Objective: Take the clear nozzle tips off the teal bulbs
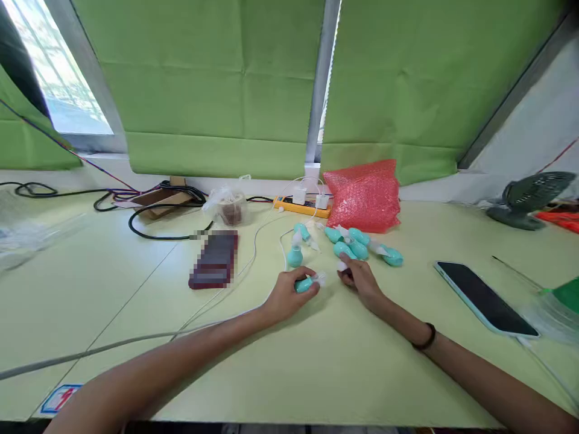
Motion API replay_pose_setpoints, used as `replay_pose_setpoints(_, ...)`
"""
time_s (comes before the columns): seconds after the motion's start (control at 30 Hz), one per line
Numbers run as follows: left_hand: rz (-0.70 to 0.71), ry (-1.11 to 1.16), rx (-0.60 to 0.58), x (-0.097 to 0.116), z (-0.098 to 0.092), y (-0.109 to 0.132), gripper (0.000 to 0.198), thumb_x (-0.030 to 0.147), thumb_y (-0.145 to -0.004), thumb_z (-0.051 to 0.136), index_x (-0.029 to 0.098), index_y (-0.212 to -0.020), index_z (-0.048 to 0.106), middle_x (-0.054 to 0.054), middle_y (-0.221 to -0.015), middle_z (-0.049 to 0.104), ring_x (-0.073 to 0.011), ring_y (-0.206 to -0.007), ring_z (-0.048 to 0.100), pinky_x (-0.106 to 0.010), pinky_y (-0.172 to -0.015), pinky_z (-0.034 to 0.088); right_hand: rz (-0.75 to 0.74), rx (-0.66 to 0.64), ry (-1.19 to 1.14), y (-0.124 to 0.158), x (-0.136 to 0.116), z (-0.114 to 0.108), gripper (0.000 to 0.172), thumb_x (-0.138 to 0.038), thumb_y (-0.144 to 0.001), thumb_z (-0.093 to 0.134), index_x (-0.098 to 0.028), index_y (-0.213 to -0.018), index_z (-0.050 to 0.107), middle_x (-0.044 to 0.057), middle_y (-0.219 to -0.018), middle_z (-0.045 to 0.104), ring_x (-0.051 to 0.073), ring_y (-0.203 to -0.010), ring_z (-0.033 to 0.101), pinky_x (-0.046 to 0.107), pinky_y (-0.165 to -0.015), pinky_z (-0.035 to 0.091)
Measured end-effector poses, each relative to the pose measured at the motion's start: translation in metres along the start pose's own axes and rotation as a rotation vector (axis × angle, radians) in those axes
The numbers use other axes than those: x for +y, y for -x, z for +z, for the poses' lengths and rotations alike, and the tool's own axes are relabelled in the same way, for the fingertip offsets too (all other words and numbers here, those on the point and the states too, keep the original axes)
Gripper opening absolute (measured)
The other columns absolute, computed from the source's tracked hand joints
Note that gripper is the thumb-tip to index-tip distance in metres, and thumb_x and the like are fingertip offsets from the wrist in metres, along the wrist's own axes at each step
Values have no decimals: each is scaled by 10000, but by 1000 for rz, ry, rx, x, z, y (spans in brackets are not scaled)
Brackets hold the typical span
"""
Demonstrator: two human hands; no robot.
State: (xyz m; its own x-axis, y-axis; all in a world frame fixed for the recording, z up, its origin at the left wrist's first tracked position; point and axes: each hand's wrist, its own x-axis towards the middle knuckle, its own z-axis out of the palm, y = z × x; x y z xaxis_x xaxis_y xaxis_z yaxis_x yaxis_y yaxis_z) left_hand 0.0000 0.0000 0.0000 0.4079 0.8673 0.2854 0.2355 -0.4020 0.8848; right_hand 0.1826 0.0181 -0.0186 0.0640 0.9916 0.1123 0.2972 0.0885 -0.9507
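Observation:
My left hand (286,296) is closed around a teal squeeze bulb (303,286), whose clear, pointed tip faces right. To its right, my right hand (363,284) pinches a small white piece (342,265); the fingers partly cover it, and its kind is unclear. Just beyond my left hand, another teal bulb (295,257) stands upright with a whitish tip, and one more bulb (301,231) lies behind it. Past my right fingertips sits a cluster of several teal bulbs (359,249), some with clear or white tips. One bulb (391,255) lies at the cluster's right end.
A red bubble-wrap bag (362,196) leans at the back beside an orange power strip (301,207) with white chargers. Left are a dark red phone (215,259), a wrapped roll (230,210) and black cables (158,236). A phone (486,298) charges at right. A white cable (254,253) crosses the table.

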Motion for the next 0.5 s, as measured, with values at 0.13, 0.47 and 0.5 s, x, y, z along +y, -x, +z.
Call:
replay_pose_setpoints(0.13,-23,25,59,1,1,-4,169,279,-748,464,131,-790,534,21,-557,509,-100,-529,446,-192,-527,348,-131,-32,95,17,-8,4,248,-411,-706,516,-167,-706,474,-76,-447,327,70,-414,316,191,-412,243)
replay_pose_setpoints(0.47,-68,13,150,2,0,-3,200,302,-743,470,130,-815,540,27,-540,507,-93,-495,442,-183,-482,345,-424,1,455,24,-8,2,252,-193,-678,550,-171,-927,519,-45,-578,400,77,-477,368,200,-453,331)
replay_pose_setpoints(0.5,-68,7,146,2,0,-3,208,308,-743,471,129,-815,548,24,-538,514,-95,-494,450,-185,-481,347,-460,28,454,25,-9,2,274,-191,-686,549,-171,-956,506,-48,-574,386,73,-465,354,197,-442,330)
